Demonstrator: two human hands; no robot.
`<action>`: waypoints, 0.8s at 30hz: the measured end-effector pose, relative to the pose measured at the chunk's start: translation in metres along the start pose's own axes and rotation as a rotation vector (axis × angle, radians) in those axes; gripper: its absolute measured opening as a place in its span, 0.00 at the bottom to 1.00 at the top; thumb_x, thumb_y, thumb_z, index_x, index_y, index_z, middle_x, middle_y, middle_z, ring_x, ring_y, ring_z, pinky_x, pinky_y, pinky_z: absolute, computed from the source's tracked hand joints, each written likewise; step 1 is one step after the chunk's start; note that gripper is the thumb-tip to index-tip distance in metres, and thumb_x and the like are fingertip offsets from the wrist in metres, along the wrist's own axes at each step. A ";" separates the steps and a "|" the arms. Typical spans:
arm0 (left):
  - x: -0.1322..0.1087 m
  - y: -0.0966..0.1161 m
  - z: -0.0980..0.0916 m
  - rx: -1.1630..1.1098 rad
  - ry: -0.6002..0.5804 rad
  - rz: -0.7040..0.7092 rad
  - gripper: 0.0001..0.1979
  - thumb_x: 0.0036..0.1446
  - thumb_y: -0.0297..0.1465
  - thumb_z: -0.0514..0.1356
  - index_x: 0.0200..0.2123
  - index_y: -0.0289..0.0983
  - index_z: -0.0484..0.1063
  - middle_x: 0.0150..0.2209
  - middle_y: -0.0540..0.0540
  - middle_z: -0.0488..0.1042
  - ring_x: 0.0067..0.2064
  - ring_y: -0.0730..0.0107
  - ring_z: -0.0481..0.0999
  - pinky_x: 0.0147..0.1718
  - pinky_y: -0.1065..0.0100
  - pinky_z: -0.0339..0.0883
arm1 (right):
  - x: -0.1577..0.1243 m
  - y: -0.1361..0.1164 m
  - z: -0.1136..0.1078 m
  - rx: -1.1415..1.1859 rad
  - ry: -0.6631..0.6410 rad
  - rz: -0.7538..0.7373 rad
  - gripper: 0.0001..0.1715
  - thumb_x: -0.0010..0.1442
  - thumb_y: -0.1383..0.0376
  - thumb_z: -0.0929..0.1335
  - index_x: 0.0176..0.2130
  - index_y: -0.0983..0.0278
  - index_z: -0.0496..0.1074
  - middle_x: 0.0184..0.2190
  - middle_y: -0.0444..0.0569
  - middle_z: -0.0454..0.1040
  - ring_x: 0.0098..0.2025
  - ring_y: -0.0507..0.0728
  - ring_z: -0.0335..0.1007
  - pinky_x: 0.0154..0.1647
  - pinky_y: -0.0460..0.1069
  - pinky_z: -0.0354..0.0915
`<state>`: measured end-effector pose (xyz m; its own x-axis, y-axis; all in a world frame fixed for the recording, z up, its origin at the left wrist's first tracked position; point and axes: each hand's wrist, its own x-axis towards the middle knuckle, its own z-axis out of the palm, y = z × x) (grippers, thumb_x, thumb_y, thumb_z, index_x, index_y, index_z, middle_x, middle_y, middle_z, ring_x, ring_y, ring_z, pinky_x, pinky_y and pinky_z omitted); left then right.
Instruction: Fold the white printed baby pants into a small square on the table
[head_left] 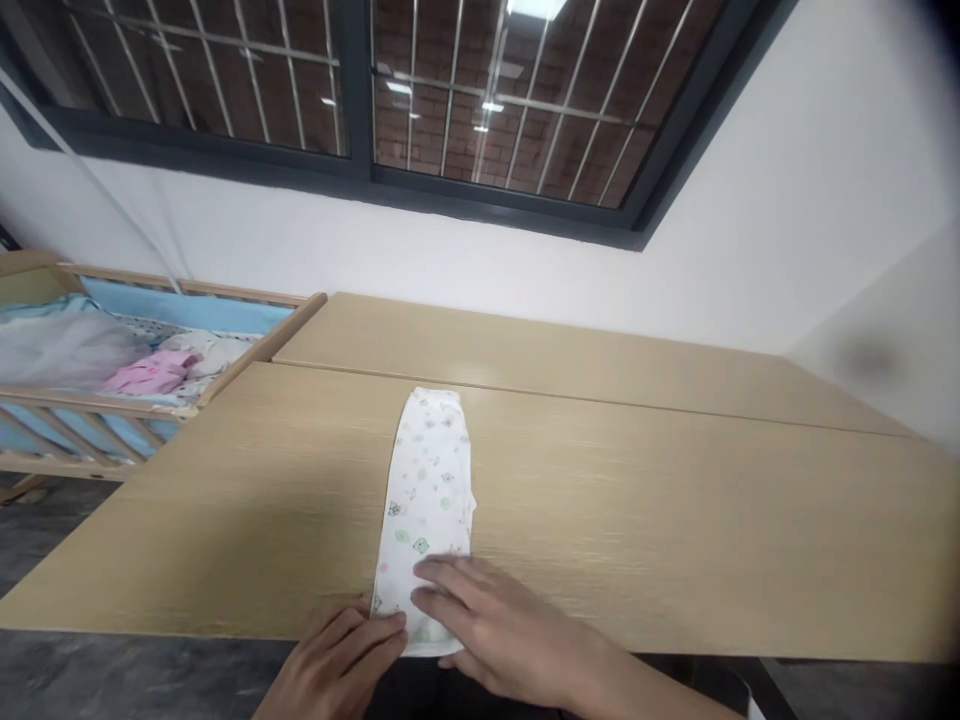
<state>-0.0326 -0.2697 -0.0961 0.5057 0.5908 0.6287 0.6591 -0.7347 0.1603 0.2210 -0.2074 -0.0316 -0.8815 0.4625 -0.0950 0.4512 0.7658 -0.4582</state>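
A pair of white baby pants [427, 480], printed with small green leaves and pink dots, lies folded lengthwise into a narrow strip. It reaches from the table's near edge towards the seam. At its lower left corner my left hand [337, 650] is closed on the hem, fingertips on top and thumb hidden. My right hand [502, 620] rests on the lower right part with fingers stretched out over the cloth. Its thumb shows low, by the hem at the table edge.
The wooden table [637, 510] has a long seam and meets a second panel [525, 345] against the white wall. To the left stands a wooden crib [247, 355] with blue lining, holding a pink cloth [154, 371] and white netting [71, 350]. A barred window [360, 90] is above.
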 end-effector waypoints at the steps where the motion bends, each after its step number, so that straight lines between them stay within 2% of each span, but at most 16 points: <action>1: 0.001 0.002 -0.002 -0.046 -0.010 -0.022 0.19 0.65 0.20 0.50 0.47 0.43 0.77 0.42 0.54 0.83 0.38 0.75 0.82 0.48 0.75 0.75 | -0.004 -0.005 0.001 0.010 0.002 0.014 0.26 0.69 0.67 0.66 0.65 0.61 0.66 0.67 0.56 0.64 0.69 0.63 0.59 0.71 0.56 0.55; 4: 0.010 0.006 -0.015 -0.279 -0.075 -0.136 0.13 0.67 0.25 0.54 0.44 0.44 0.77 0.36 0.54 0.83 0.36 0.74 0.82 0.42 0.76 0.76 | -0.011 -0.019 -0.010 0.110 -0.004 0.064 0.21 0.68 0.72 0.62 0.57 0.59 0.72 0.56 0.52 0.75 0.58 0.59 0.70 0.63 0.53 0.65; 7: 0.024 0.007 -0.035 -0.435 -0.090 -0.272 0.09 0.67 0.30 0.59 0.48 0.46 0.76 0.39 0.53 0.83 0.39 0.73 0.83 0.40 0.77 0.76 | -0.015 -0.031 -0.033 0.243 0.059 0.086 0.17 0.66 0.72 0.64 0.51 0.59 0.74 0.49 0.51 0.74 0.51 0.58 0.73 0.54 0.51 0.69; 10: 0.043 0.000 -0.053 -0.419 -0.097 -0.385 0.10 0.67 0.35 0.60 0.51 0.48 0.76 0.44 0.53 0.83 0.43 0.70 0.83 0.41 0.76 0.76 | -0.012 -0.032 -0.058 0.328 0.181 0.058 0.14 0.64 0.73 0.64 0.46 0.61 0.74 0.47 0.51 0.71 0.50 0.57 0.71 0.50 0.50 0.69; 13: 0.075 -0.020 -0.059 -0.351 -0.062 -0.401 0.10 0.68 0.36 0.58 0.48 0.46 0.77 0.42 0.52 0.82 0.41 0.69 0.82 0.40 0.74 0.76 | 0.001 -0.015 -0.079 0.347 0.327 0.091 0.11 0.66 0.70 0.65 0.46 0.61 0.75 0.44 0.49 0.73 0.45 0.56 0.71 0.46 0.50 0.68; 16: 0.118 -0.057 -0.048 -0.232 0.013 -0.376 0.13 0.68 0.38 0.56 0.45 0.41 0.78 0.42 0.47 0.81 0.43 0.65 0.80 0.44 0.67 0.74 | 0.028 0.026 -0.091 0.340 0.475 0.181 0.11 0.65 0.62 0.70 0.48 0.62 0.75 0.39 0.47 0.75 0.36 0.54 0.69 0.37 0.48 0.65; 19: 0.161 -0.102 -0.023 -0.156 -0.097 -0.465 0.15 0.68 0.37 0.54 0.47 0.39 0.78 0.48 0.44 0.80 0.48 0.61 0.78 0.48 0.64 0.72 | 0.065 0.081 -0.095 0.322 0.639 0.275 0.14 0.61 0.60 0.73 0.45 0.64 0.73 0.35 0.45 0.75 0.30 0.52 0.66 0.31 0.47 0.61; 21: 0.181 -0.129 -0.001 -0.080 -0.220 -0.524 0.15 0.68 0.34 0.53 0.49 0.39 0.78 0.49 0.43 0.80 0.51 0.60 0.78 0.49 0.65 0.70 | 0.090 0.115 -0.093 0.303 0.668 0.354 0.12 0.61 0.62 0.72 0.43 0.64 0.72 0.32 0.43 0.74 0.30 0.52 0.67 0.30 0.46 0.60; 24: 0.197 -0.156 0.030 0.001 -0.310 -0.577 0.14 0.66 0.30 0.54 0.47 0.37 0.79 0.47 0.40 0.81 0.49 0.57 0.79 0.46 0.65 0.70 | 0.120 0.151 -0.084 0.243 0.640 0.492 0.08 0.59 0.67 0.71 0.41 0.65 0.72 0.31 0.43 0.75 0.31 0.52 0.70 0.32 0.46 0.62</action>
<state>-0.0194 -0.0287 -0.0198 0.2072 0.9589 0.1936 0.8733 -0.2705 0.4052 0.1950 0.0013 -0.0375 -0.3101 0.9384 0.1525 0.6559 0.3273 -0.6802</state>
